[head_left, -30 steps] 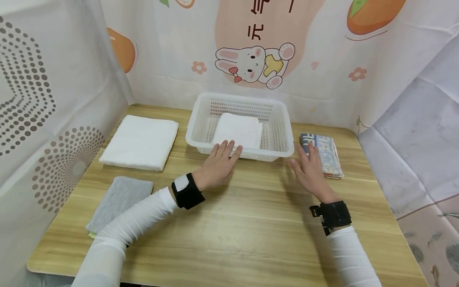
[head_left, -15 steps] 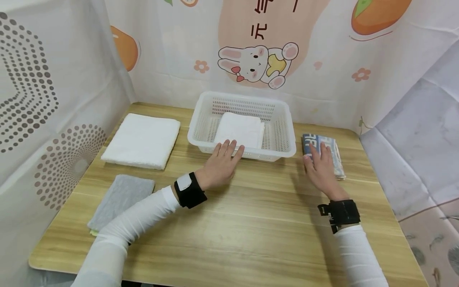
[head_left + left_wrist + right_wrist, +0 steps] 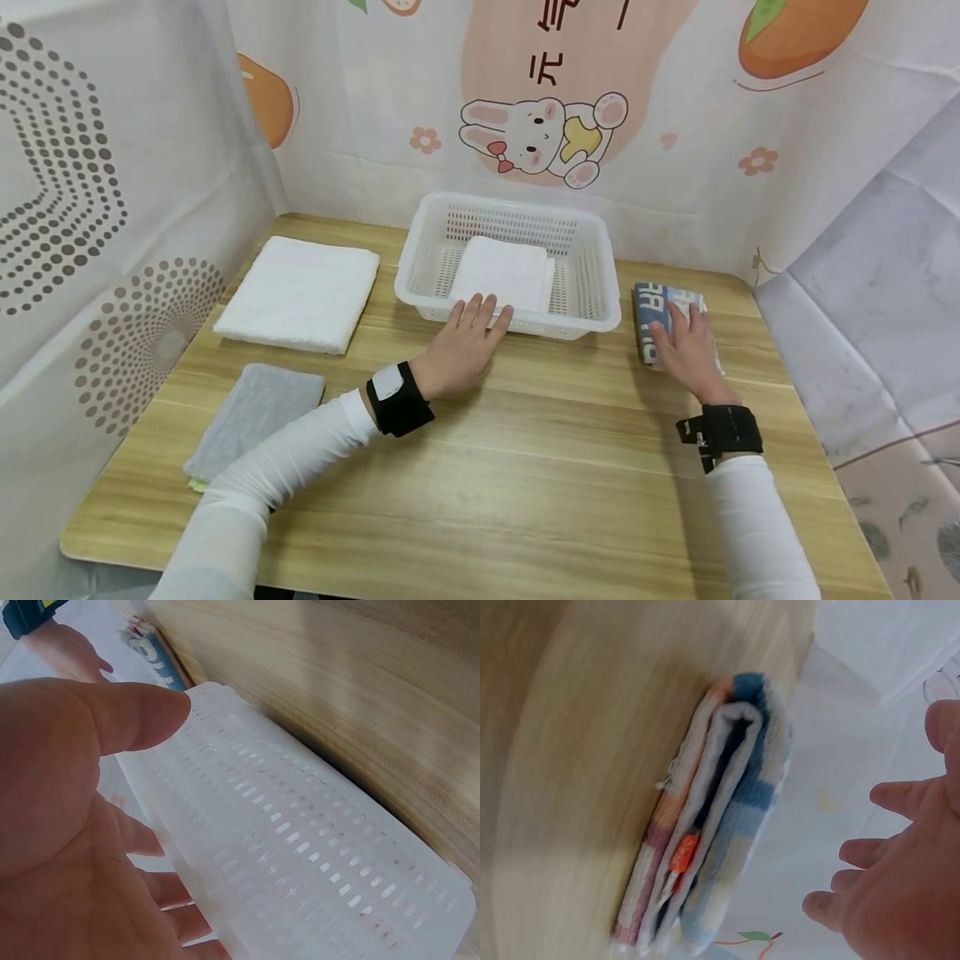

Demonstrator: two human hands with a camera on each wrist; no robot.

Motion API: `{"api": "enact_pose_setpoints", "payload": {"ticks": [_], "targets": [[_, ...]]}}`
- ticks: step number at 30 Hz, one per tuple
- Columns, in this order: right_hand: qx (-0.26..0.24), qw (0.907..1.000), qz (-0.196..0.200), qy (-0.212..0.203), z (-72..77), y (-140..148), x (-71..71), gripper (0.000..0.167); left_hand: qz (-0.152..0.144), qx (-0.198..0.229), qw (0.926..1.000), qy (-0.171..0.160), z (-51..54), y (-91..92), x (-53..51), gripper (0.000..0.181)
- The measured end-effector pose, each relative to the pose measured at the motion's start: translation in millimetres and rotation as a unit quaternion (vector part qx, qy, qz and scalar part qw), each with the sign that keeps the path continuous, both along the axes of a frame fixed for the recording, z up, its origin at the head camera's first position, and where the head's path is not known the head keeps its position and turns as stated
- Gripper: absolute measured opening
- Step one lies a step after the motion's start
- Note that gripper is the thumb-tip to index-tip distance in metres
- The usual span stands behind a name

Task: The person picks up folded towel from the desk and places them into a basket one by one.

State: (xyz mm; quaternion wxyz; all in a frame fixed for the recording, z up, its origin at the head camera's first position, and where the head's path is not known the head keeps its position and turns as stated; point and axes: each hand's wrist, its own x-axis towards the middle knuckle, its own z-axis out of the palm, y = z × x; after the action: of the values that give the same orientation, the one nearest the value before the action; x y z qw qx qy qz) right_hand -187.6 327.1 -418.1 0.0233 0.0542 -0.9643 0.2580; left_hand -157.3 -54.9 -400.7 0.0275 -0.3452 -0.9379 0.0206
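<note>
Patterned folded towel (image 3: 649, 323) is lying near the far right corner of the bench (image 3: 525, 467); the right hand (image 3: 692, 354) is hovering over it, fingers outstretched, holding nothing. The left hand (image 3: 461, 350) is lying released, straight-fingered, at the white basket (image 3: 577, 323)'s near rim.

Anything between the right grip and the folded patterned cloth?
Nothing visible stands between the right grip and the folded patterned cloth; the right wrist view shows only open space there. The white basket sits to the left of the cloth, outside that gap.
</note>
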Motion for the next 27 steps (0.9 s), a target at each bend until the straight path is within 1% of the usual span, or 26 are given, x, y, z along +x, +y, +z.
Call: {"api": "enact_pose_setpoints", "payload": {"ticks": [8,14,21,27], "targets": [[0.018,0.9989,-0.022,-0.038,-0.1,11.2,-15.1,0.069,-0.003,-0.008,0.9997,0.021,1.6,0.3,1.5,0.063],[0.035,0.9963,-0.029,-0.073,-3.2,27.6,-26.9,0.074,-0.004,-0.006,0.9998,0.017,0.9,0.1,1.3,0.065],[0.047,0.9901,-0.056,-0.119,-4.0,40.8,-34.6,0.077,-0.005,-0.011,0.9998,0.014,1.7,-0.1,0.6,0.065],[0.056,0.9864,-0.049,-0.147,-6.8,50.9,-37.7,0.081,-0.006,-0.011,0.9995,0.027,1.8,0.6,1.9,0.064]]}}
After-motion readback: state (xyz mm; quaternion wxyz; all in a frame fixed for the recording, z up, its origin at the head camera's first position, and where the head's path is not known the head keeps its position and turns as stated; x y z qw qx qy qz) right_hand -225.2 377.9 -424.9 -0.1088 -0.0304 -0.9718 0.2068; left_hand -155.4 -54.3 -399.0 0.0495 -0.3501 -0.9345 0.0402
